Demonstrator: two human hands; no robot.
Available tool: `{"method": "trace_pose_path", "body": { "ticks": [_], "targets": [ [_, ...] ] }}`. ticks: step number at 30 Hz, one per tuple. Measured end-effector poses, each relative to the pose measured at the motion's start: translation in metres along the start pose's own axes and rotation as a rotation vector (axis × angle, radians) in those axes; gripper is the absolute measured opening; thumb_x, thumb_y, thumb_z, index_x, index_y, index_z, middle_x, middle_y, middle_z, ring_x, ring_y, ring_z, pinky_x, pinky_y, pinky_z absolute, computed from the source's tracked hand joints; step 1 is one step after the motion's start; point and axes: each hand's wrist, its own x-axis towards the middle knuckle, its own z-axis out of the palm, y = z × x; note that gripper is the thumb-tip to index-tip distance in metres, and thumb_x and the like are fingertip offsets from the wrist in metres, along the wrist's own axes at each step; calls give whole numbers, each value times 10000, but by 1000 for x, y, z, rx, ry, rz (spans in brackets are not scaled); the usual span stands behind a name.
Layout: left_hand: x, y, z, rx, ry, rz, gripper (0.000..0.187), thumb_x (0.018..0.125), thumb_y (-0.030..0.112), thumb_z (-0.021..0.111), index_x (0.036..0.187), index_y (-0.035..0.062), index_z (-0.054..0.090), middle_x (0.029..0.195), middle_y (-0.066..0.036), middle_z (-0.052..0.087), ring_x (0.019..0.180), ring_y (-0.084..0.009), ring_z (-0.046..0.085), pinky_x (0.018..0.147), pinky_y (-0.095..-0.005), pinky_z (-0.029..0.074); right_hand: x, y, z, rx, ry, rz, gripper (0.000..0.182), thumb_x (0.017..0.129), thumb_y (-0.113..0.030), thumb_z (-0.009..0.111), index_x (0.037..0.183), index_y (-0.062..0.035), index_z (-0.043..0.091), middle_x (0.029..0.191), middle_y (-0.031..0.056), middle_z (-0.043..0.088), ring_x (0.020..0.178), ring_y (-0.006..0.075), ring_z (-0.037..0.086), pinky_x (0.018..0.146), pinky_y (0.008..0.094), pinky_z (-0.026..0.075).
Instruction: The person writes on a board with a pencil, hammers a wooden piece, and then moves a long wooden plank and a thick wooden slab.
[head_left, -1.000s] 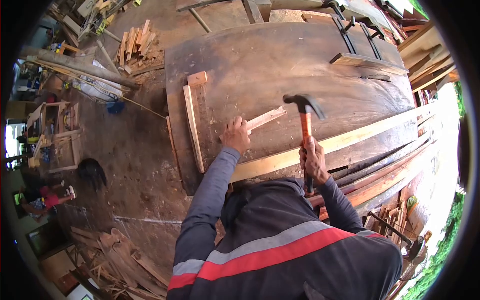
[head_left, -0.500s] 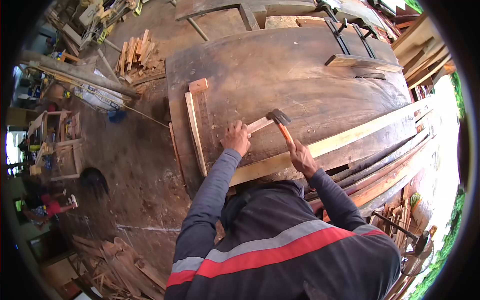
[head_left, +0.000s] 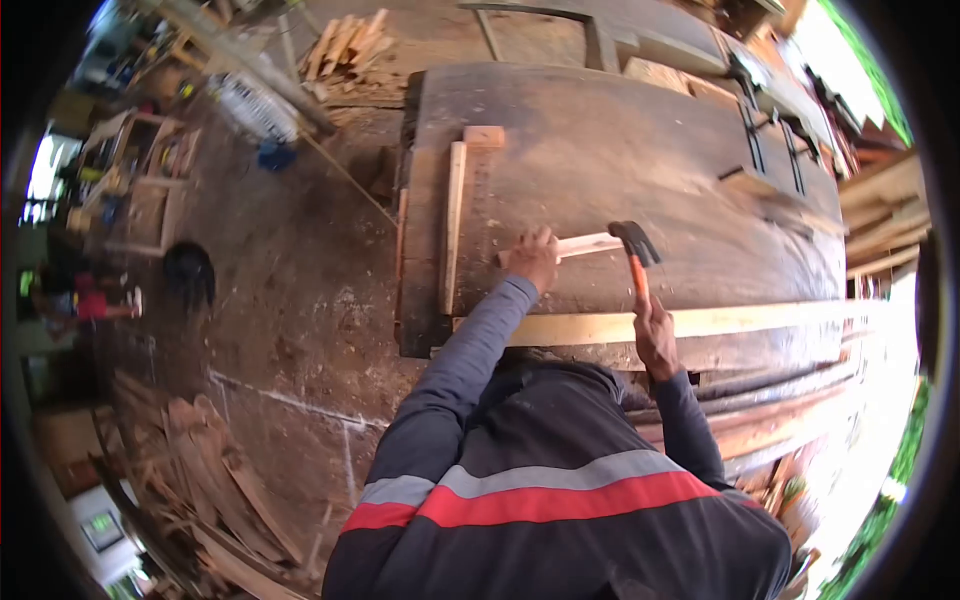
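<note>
Over the brown workbench, my left hand is closed around a short strip of wood. The strip's free end points right. My right hand grips a claw hammer by its orange handle. The dark hammer head overlaps the strip's right end in this view. Close in front of my body, a long pale board runs along the bench's near edge, below both hands. Left of my left hand lie a narrow wooden stick and a small reddish block.
Black clamps hold a wooden piece at the bench's far right. Stacked planks stand beyond it. A pile of cut wood lies on the floor at upper left, scrap wood at lower left. A person is at far left.
My view has turned, so the bench appears shifted to the right and rotated. Both hands keep their holds, and the hammer head stays at the end of the wood strip.
</note>
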Motion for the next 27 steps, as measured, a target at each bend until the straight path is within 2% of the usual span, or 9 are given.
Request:
{"method": "trace_pose_path", "body": {
  "ticks": [2,5,6,10,14,18,21,24,27],
  "targets": [
    [-10,3,1,-131,55,-73,539,733,262,714,1191,46,529,1203,-139,494,1139,-330,459,973,-438,378,2,6,-10,88,-77,81,380,978,-316,446,798,10,522,560,138,481,508,219,507,478,376,372],
    [-45,22,-17,-258,247,-17,691,737,288,717,1326,61,435,1308,-160,426,1233,-341,391,1023,-449,337,-4,-33,-31,187,-245,166,285,956,-251,505,794,-19,532,572,25,483,437,102,439,420,279,363],
    [-63,36,-28,-253,373,93,747,738,285,712,1378,70,393,1361,-166,385,1278,-344,348,1035,-450,322,-7,-46,-37,178,-259,169,285,956,-251,505,794,-19,532,572,25,483,437,102,439,420,279,363],
    [-127,82,-47,-212,373,427,733,756,308,676,1398,111,384,1404,-134,351,1306,-327,316,1067,-461,275,-18,-94,-52,243,-542,343,214,931,-217,531,896,-6,546,605,-2,498,438,60,442,393,220,355],
    [-148,64,-71,-401,442,384,520,807,205,626,1300,95,503,1209,-119,508,1124,-279,479,959,-455,391,-19,-126,-49,311,-785,332,268,904,-183,555,1082,17,568,643,-9,501,470,59,447,433,216,346],
    [-194,26,-58,-476,515,90,402,819,184,642,1195,57,579,1079,-146,577,1068,-307,519,948,-429,398,-14,-146,-45,134,-995,289,413,896,-173,554,1268,0,509,686,-8,516,537,62,454,494,218,357],
    [-215,-14,-34,-160,354,-291,527,763,198,685,1245,61,521,1213,-175,453,1105,-328,492,925,-458,393,-16,-150,-50,-33,-1076,152,497,892,-133,547,1366,-39,427,738,30,577,556,77,483,518,232,393],
    [-214,-45,-22,-209,373,-365,568,752,158,694,1272,65,485,1144,-185,508,1046,-344,534,886,-446,426,-14,-140,-59,-29,-1194,94,429,894,-105,539,1312,-31,476,733,34,583,561,82,495,521,241,407],
    [-197,-56,-25,-291,109,-343,573,752,121,688,1276,59,466,1037,-188,564,968,-356,577,837,-432,460,-9,-115,-81,150,-1272,156,273,917,-160,483,1099,25,569,776,82,609,570,120,549,521,245,438]
  ]
}}
